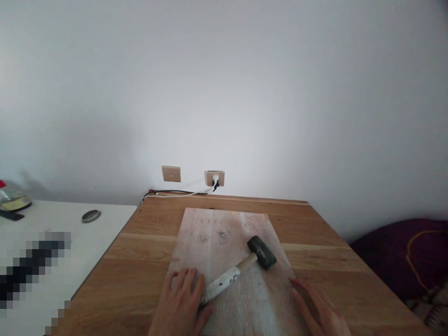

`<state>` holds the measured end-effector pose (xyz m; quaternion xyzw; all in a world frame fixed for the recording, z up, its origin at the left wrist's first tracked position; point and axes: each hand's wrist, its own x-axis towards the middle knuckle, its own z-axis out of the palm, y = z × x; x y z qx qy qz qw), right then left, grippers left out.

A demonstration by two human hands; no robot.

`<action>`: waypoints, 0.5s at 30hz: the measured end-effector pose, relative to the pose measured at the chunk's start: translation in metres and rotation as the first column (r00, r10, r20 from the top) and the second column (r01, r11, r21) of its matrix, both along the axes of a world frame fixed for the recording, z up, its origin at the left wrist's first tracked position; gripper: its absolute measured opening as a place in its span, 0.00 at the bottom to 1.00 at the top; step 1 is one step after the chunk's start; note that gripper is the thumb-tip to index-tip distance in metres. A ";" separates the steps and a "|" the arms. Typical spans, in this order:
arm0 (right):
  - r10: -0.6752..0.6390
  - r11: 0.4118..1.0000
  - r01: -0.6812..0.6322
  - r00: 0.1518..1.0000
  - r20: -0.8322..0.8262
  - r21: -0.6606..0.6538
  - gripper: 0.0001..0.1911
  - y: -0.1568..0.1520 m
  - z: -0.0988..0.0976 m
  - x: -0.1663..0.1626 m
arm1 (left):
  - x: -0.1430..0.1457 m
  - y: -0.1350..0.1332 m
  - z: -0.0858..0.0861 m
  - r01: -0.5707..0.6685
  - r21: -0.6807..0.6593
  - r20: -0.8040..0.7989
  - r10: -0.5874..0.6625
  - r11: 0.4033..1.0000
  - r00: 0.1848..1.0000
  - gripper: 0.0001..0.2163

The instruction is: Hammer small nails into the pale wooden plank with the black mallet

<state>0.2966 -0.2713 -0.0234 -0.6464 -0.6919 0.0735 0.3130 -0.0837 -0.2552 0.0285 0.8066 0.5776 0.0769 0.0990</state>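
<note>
A hammer with a dark block head and a white-wrapped handle lies slantwise on a pale wooden board. Beyond it, several small nails are scattered on the board. My left hand rests palm down on the board's near left part, fingers spread, its thumb by the end of the hammer handle; whether they touch I cannot tell. At the right edge of the board, my right hand lies with its fingers extended and nothing held.
The board lies on a wooden table against a wall. Cables run along the back edge to a wall socket. On the white surface at left are a small round dish and a bottle. Purple fabric is at right.
</note>
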 end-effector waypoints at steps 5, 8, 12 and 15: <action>-0.102 0.995 0.103 0.990 -0.097 0.003 0.21 0.002 0.012 -0.007 | 0.044 0.019 0.003 0.059 -0.139 0.051 -0.053 0.989 0.997 0.12; -0.138 0.990 0.141 0.978 -0.158 0.009 0.20 0.020 0.031 -0.019 | 0.044 0.020 -0.003 0.060 -0.179 0.156 -0.032 0.982 0.987 0.10; 0.019 0.999 -0.024 0.989 -0.149 -0.030 0.18 0.060 0.054 -0.041 | 0.031 0.011 -0.005 0.056 -0.192 0.504 0.049 0.980 0.862 0.15; 0.293 0.945 -0.292 0.956 -0.014 -0.150 0.16 0.093 0.066 -0.067 | 0.024 0.006 0.001 -0.062 -0.203 0.742 0.195 0.977 0.641 0.21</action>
